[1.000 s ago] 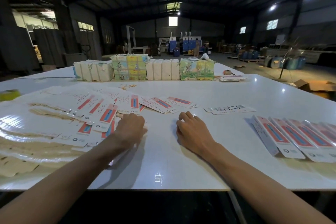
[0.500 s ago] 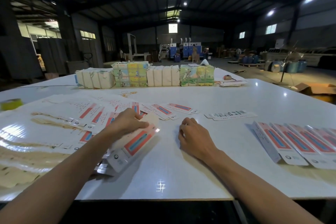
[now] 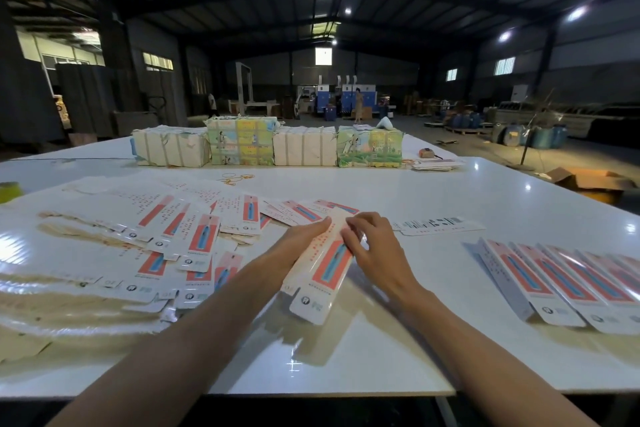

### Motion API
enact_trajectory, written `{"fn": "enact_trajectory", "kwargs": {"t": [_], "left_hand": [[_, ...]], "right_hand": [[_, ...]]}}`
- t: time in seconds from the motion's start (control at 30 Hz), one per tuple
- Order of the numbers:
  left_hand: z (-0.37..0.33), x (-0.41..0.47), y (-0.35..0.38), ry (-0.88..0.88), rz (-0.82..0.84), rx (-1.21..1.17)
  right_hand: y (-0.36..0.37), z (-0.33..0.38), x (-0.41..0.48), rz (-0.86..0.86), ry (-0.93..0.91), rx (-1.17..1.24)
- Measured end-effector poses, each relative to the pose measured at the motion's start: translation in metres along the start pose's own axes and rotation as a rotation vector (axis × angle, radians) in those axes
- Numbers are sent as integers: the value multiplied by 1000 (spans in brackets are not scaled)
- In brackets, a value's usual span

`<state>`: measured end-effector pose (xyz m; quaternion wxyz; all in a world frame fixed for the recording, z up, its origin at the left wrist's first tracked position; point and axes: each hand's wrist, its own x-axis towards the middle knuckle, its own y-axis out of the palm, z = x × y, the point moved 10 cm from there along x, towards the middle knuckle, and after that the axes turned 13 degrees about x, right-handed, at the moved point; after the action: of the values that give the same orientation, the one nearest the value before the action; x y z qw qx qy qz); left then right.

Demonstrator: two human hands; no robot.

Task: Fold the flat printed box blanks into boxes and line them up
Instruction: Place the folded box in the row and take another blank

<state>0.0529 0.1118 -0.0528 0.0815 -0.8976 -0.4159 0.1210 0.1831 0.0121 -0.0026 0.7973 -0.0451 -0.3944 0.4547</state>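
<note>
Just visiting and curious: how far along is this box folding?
Done: a row of folded boxes on the right of the table. In hand: the left hand and right hand hold one blank. Left: a large spread of flat blanks on the left.

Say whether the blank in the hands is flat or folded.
Partly folded: the blank shows two panels at an angle between the left hand and right hand; its near flap sticks out.
</note>
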Motion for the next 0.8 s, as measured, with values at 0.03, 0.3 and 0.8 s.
{"fn": "enact_trajectory", "kwargs": {"t": [0.03,0.3,0.8], "left_hand": [[7,2,2,11,2,9],[16,-9,15,30,134,-129],[17,-11,52,31,415,-320]], "right_hand": [[0,0,1,10,-9,7],[18,-15,11,129,327,355],[19,-37,32,264,382,303]]}}
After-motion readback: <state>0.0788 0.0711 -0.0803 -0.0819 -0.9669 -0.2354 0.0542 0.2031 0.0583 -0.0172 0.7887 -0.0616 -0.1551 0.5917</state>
